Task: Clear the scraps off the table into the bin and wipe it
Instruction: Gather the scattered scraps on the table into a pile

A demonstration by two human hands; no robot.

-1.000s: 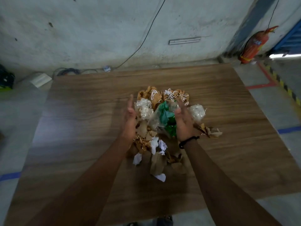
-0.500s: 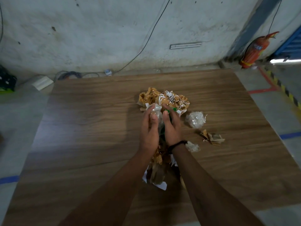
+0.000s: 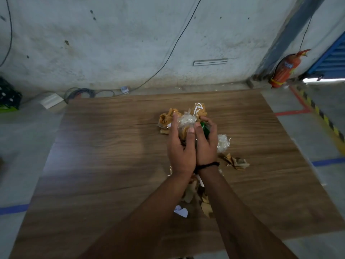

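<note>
On the brown wooden table lies a heap of scraps. My left hand and my right hand are pressed together around a bundle of scraps: clear plastic, brown paper and a green piece. Orange-brown crumpled paper with white string lies just beyond my fingers. A clear plastic ball sits right of my right hand, a brown paper wad farther right. More brown and white scraps lie under my forearms. No bin is in view.
A grey concrete wall rises behind the table, with cables and a white box on the floor at its foot. A red fire extinguisher leans at the right. A dark crate stands at the far left.
My hands, apart around the heap a second ago, have closed together on a bundle of scraps. Several loose scraps stayed on the table to the right and under my arms.
</note>
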